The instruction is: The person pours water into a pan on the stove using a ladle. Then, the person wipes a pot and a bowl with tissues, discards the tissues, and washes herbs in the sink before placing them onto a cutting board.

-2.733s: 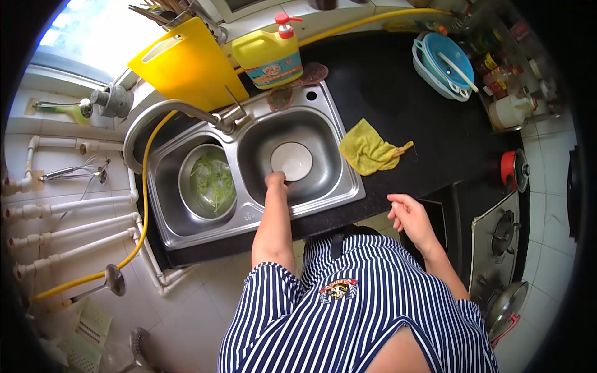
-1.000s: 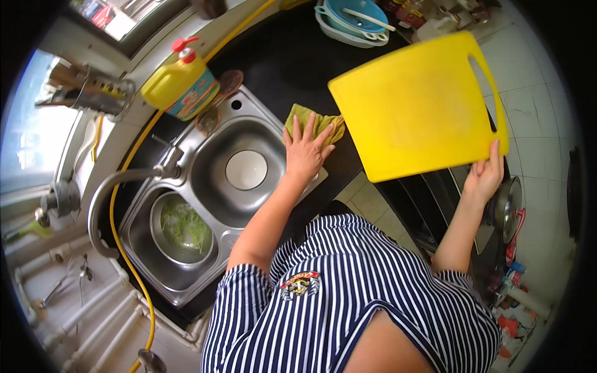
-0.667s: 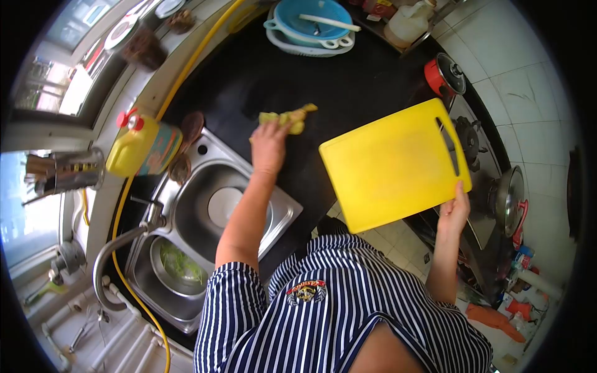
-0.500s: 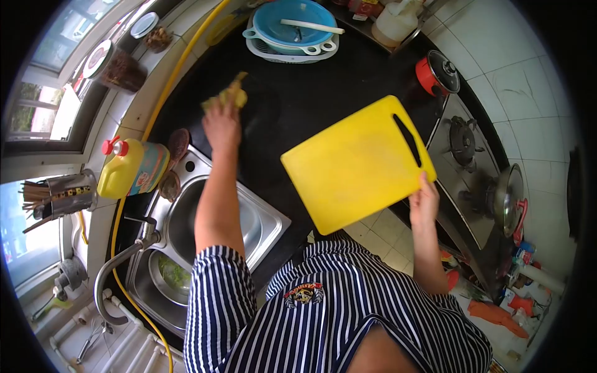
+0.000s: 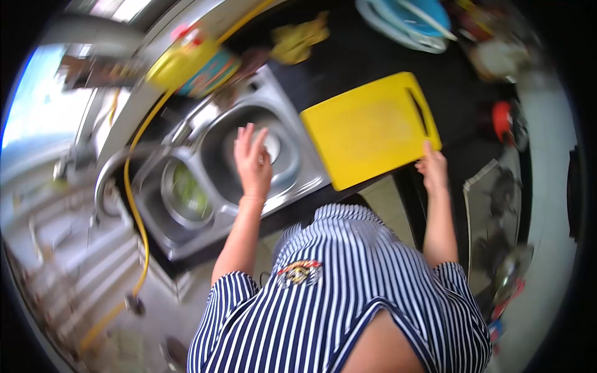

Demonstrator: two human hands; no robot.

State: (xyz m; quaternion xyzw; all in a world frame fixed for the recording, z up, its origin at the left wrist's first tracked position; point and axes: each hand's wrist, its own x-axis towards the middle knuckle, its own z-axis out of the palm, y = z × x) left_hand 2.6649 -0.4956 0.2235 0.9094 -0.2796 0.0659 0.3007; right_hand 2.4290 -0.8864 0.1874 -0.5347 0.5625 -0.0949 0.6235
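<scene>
My left hand (image 5: 254,163) hovers above the larger basin of the steel sink (image 5: 283,86), fingers spread with nothing in them. My right hand (image 5: 433,166) grips the near right corner of a yellow cutting board (image 5: 367,133), by the end with the slot handle. The board is over the black counter at the sink's right; whether it rests flat there I cannot tell. A crumpled yellow cloth (image 5: 298,40) lies on the counter beyond the sink. In the smaller basin sits a metal bowl (image 5: 186,189) with green vegetables.
A yellow jug (image 5: 193,65) with a red cap stands behind the sink, near the yellow hose (image 5: 129,180). The faucet (image 5: 102,168) arches over the left side. Blue and white basins (image 5: 410,25) are at the back. A red pot (image 5: 502,121) stands near the stove at right.
My left hand has let go of the yellow cloth and come back over the sink. My right hand has brought the cutting board lower, beside the sink. The view has turned left.
</scene>
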